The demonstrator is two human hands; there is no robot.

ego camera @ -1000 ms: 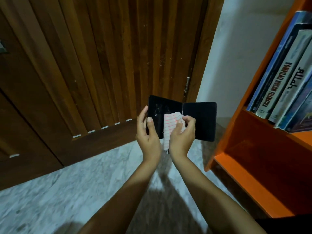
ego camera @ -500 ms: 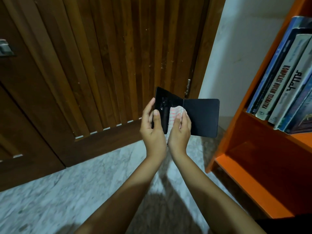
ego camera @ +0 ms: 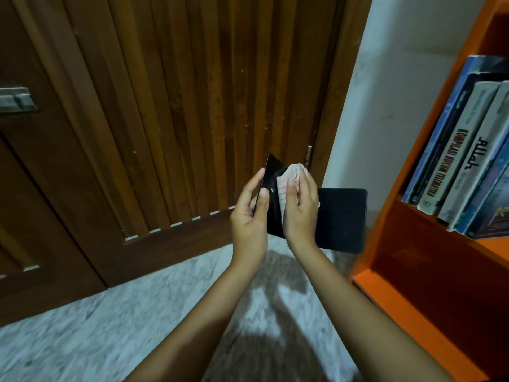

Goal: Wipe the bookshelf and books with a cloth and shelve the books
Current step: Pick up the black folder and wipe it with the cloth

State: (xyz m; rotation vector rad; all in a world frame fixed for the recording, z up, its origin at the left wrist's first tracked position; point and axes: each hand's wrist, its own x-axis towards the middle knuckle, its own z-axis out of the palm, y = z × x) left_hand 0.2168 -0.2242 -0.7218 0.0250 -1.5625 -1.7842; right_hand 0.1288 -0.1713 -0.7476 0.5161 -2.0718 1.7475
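While the black book [ego camera: 341, 219] is held open in mid-air, in front of the wooden door [ego camera: 192, 106] and above the marble floor [ego camera: 82, 340], the wiping step of the task is judged to be in hand. The left cover is pinched by the left hand [ego camera: 249, 213], with the thumb laid on the inside face and the other fingers hidden behind it, so that this cover is tilted up and seen almost edge-on. A white cloth [ego camera: 289, 177] with red stripes is bunched under the curled fingers of the right hand [ego camera: 300, 208] and pressed against the inner surface close to the fold. The right cover is left unsupported and juts out flat towards the orange bookshelf [ego camera: 418, 257], which stands just beside it. On the upper shelf a row of books [ego camera: 465, 161] is seen leaning to one side, well apart from the hands. Shelving of the held book is not yet begun. For the next move, it is thought that the cloth should be drawn across the remaining inner face and then over the outer covers, while a firm pinch is kept on the left edge so that the book is not dropped. After that the covers would have to be closed, and the book turned spine outward, before it can be slid onto a shelf.
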